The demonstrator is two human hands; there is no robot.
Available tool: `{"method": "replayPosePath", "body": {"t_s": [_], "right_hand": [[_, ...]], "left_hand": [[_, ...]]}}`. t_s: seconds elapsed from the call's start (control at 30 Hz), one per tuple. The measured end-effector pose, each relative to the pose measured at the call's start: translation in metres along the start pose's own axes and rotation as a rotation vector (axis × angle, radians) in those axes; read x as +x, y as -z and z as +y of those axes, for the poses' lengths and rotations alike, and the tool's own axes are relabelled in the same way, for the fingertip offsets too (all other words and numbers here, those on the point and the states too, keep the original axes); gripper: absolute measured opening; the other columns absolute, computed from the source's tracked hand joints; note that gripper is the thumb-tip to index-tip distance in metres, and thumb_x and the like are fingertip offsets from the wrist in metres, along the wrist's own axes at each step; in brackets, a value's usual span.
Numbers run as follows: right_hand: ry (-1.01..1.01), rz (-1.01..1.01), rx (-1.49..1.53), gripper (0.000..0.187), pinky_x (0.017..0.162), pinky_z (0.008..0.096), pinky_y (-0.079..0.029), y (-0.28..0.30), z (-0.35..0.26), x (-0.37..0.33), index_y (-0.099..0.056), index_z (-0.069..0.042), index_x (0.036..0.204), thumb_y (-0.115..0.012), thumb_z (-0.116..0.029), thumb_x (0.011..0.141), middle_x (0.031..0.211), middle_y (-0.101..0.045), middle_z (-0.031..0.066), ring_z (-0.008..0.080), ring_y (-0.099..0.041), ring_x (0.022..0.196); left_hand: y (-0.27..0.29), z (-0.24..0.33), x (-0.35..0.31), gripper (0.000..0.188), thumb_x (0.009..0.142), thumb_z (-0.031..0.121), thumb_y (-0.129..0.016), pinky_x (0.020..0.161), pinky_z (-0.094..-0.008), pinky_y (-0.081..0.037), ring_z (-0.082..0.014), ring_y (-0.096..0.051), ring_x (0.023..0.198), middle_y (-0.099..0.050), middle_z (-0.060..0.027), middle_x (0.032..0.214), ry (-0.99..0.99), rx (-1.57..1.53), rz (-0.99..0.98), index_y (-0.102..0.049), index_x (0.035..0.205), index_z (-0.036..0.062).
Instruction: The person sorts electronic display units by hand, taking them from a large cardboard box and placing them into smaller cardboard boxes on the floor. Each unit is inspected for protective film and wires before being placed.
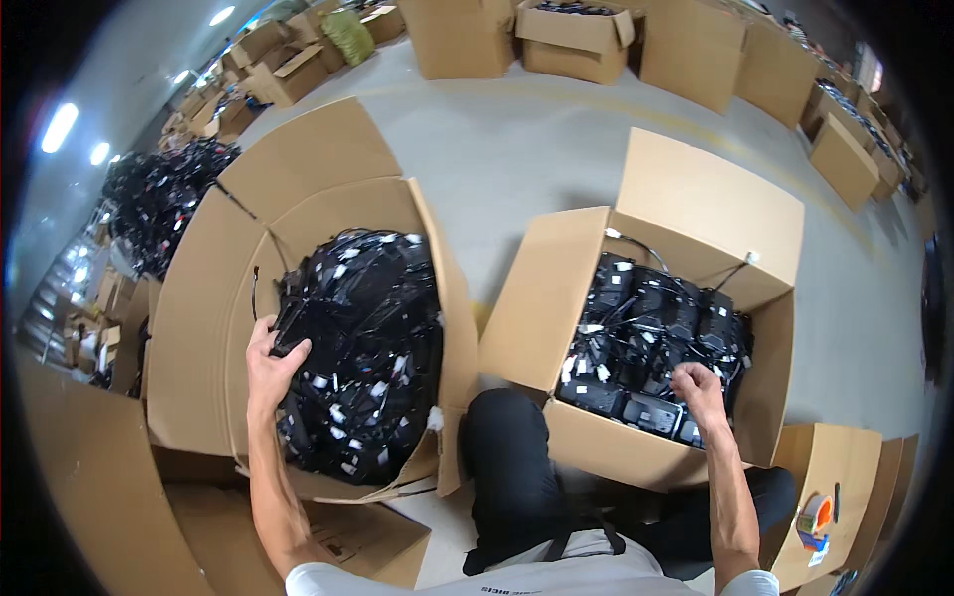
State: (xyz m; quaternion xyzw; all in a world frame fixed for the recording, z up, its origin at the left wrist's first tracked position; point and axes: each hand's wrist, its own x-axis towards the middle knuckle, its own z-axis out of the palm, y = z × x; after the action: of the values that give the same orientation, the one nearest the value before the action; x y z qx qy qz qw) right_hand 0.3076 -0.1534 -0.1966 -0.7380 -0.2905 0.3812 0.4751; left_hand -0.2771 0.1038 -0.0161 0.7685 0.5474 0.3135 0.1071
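Note:
My left hand (270, 370) is at the left side of the left carton (452, 328). Its thumb and fingers close on a black part (292, 336), whose exact kind I cannot make out. Under and beside it lies a heap of black cabled parts (373, 397) with white plugs. Over the right carton (606, 437), my right hand (702, 389) has its fingers curled together above black box-shaped units (651, 412) and tangled cables. What those fingers hold, if anything, is hidden.
A roll of orange tape (817, 513) rests on a carton (845, 467) at the lower right. Another heap of black cables (164, 204) rises at the far left. Large cartons (571, 45) line the far floor. My knee (505, 437) is between the two open cartons.

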Motion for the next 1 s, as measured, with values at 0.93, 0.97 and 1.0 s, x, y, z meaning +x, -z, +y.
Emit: {"method": "replayPosePath", "body": {"t_s": [0.93,0.97,1.0], "right_hand": [[-0.122,-0.772,0.762,0.070,0.078,0.0260,-0.054,-0.215,-0.179,-0.099,-0.057,-0.001,0.132,-0.034,-0.060,0.103,0.112,-0.070,0.0064,0.0123,-0.067,0.095],[-0.044,-0.866,0.813,0.072,0.089,0.0306,-0.052,-0.206,-0.175,-0.102,-0.049,0.001,0.140,-0.033,-0.059,0.104,0.124,-0.065,0.0099,0.0148,-0.063,0.109],[-0.045,-0.853,0.819,0.072,0.089,0.0306,-0.052,-0.197,-0.176,-0.104,-0.049,0.001,0.140,-0.033,-0.059,0.104,0.124,-0.065,0.0099,0.0148,-0.063,0.109]], "left_hand": [[-0.063,0.168,-0.102,0.027,0.095,0.023,-0.058,0.100,-0.0491,-0.039,-0.0297,-0.052,0.120,-0.063,-0.0075,0.128,-0.810,0.362,0.223,-0.068,0.117,0.0122],[-0.064,0.168,-0.102,0.027,0.095,0.023,-0.058,0.100,-0.0491,-0.039,-0.0297,-0.052,0.120,-0.063,-0.0075,0.128,-0.820,0.353,0.217,-0.068,0.117,0.0122],[-0.067,0.164,-0.101,0.030,0.097,0.029,-0.057,0.100,-0.0496,-0.039,-0.0296,-0.052,0.119,-0.062,-0.0080,0.129,-0.857,0.268,0.211,-0.067,0.119,0.0117]]}}
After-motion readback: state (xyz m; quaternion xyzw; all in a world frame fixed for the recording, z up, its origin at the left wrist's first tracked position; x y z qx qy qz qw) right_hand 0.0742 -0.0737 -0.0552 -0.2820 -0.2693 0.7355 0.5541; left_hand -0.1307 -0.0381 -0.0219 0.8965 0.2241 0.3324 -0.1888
